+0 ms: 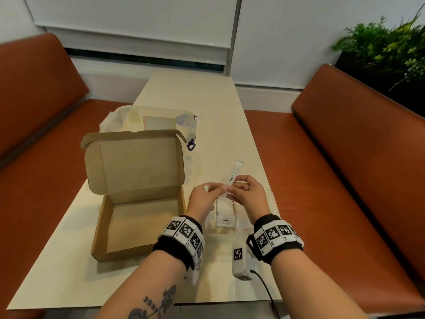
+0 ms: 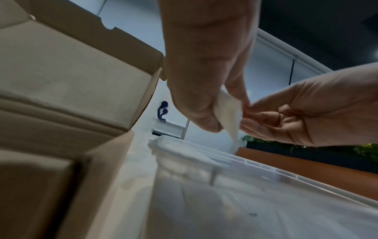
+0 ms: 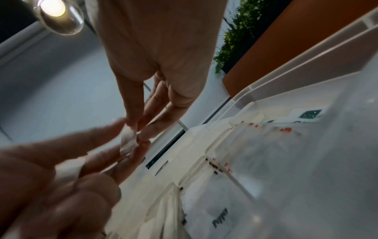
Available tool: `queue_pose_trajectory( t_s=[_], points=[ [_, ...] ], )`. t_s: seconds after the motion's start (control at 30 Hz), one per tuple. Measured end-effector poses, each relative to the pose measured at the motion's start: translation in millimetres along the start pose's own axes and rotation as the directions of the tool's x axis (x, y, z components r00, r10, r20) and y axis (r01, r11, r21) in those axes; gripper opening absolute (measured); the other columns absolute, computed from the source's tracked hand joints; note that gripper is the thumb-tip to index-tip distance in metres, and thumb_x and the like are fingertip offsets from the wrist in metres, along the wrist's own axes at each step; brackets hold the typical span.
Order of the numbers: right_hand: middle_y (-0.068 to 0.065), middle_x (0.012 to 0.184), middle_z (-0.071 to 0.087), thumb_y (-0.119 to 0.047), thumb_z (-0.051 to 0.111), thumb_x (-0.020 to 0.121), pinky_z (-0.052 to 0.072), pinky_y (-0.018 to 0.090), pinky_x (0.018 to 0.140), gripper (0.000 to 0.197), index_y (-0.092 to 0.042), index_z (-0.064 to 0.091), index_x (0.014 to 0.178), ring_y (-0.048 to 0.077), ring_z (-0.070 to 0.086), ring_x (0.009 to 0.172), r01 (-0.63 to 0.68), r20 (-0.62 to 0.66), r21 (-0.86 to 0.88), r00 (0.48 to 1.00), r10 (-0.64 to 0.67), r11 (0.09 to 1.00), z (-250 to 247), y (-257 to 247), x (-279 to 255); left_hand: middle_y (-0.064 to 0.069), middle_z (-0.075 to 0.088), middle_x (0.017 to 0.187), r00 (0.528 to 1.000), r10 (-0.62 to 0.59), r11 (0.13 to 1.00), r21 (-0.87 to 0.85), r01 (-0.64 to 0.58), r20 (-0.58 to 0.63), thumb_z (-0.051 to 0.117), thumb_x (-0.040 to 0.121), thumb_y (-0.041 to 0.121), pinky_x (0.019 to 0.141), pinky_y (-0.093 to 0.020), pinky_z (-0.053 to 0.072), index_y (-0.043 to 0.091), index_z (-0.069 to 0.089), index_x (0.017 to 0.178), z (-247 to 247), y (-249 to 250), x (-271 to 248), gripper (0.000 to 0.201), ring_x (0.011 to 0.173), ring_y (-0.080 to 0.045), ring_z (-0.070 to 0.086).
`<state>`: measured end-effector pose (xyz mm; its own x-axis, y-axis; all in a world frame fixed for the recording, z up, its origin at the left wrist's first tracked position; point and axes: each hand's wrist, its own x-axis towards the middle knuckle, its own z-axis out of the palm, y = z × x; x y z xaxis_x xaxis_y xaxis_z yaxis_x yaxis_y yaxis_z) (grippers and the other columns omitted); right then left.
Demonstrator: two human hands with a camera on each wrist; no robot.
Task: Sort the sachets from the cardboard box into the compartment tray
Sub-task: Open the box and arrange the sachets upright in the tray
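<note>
Head view, lower centre: both hands raised over the tray [image 1: 274, 204], which sits just right of the box [image 1: 138, 199] on the table [image 1: 207, 95]. A sugar stick [image 1: 232, 177] is pinched near its lower end by the right hand [image 1: 247, 193], thumb and forefinger pressed together on it; stick tilted, top end toward upper right of frame. A second white sachet [image 1: 206, 188] is pinched by the left hand [image 1: 203, 199], other fingers curled. Box open, lid upright, interior seen bare. In the tray a "Pepper" sachet [image 1: 226, 216] lies in a middle compartment; red-printed ones in the compartment to its right.

Left wrist view: seen from below, white paper [image 2: 229, 113] gripped betw. left thumb and fingers, right fingertips [image 2: 248, 111] touching it; box wall fills the left of frame. Print not legible here.

Right wrist view: dividers of the tray [image 3: 212, 145] clear at lower right, not visible as such from the head; sachet ends blurred.

Upper left of head view: clear zip bag [image 1: 147, 120] behind the box.
</note>
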<state>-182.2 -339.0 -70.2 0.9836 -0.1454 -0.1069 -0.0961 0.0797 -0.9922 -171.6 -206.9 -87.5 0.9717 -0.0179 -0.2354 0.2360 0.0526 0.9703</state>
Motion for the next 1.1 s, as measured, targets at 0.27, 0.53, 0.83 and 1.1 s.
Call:
queue_pose_trajectory(
  t_s=[0.27, 0.53, 0.83, 1.1],
  points=[
    [0.008, 0.085, 0.068, -0.015, 0.064, 0.088, 0.057, 0.026, 0.069, 0.020, -0.002, 0.065, 0.104, 0.016, 0.065, 0.074, 0.025, -0.067, 0.061, 0.998, -0.021, 0.998, -13.1, -9.6, 6.3, 0.001, 0.061, 0.073, 0.996, 0.061, 0.981, 0.179, -0.071, 0.061, 0.066, 0.088, 0.018, 0.049, -0.020, 0.032, 0.010, 0.070, 0.091, 2.0, 2.6, -2.7, 0.010, 0.050, -0.008, 0.038],
    [0.006, 0.072, 0.066, -0.006, 0.070, 0.082, 0.053, 0.019, 0.065, 0.004, -0.005, 0.070, 0.086, 0.012, 0.061, 0.063, 0.003, -0.080, -0.036, 0.997, -0.006, 0.999, -29.6, -8.2, 7.1, 0.002, 0.055, 0.079, 0.995, 0.002, 1.000, -0.013, -0.004, -0.104, 0.050, 0.098, 0.022, 0.051, -0.023, 0.034, 0.015, 0.057, 0.087, 6.4, 10.1, 4.3, 0.015, 0.053, -0.011, 0.035],
    [-0.010, 0.063, 0.068, -0.020, 0.074, 0.081, 0.040, 0.005, 0.054, 0.008, -0.012, 0.075, 0.080, -0.004, 0.055, 0.056, 0.008, 0.071, -0.466, 0.997, 0.028, 0.885, -18.7, -5.3, 0.8, 0.004, 0.060, 0.077, 0.992, 0.045, 0.998, 0.047, -0.040, -0.121, 0.054, 0.095, 0.021, 0.052, -0.024, 0.034, 0.021, 0.061, 0.083, 1.4, -0.2, 8.1, 0.013, 0.055, -0.009, 0.040],
    [0.000, 0.056, 0.060, -0.011, 0.073, 0.078, 0.049, 0.024, 0.058, 0.011, -0.001, 0.074, 0.078, 0.009, 0.053, 0.049, -0.138, -0.019, -0.598, 0.987, 0.159, 0.789, 24.7, 14.1, 2.4, -0.001, 0.057, 0.076, 0.925, -0.072, 0.973, -0.229, -0.017, -0.373, 0.035, 0.103, 0.028, 0.039, -0.017, 0.031, 0.014, 0.059, 0.084, -16.7, -0.2, 9.0, 0.033, 0.047, -0.011, 0.032]
  ],
)
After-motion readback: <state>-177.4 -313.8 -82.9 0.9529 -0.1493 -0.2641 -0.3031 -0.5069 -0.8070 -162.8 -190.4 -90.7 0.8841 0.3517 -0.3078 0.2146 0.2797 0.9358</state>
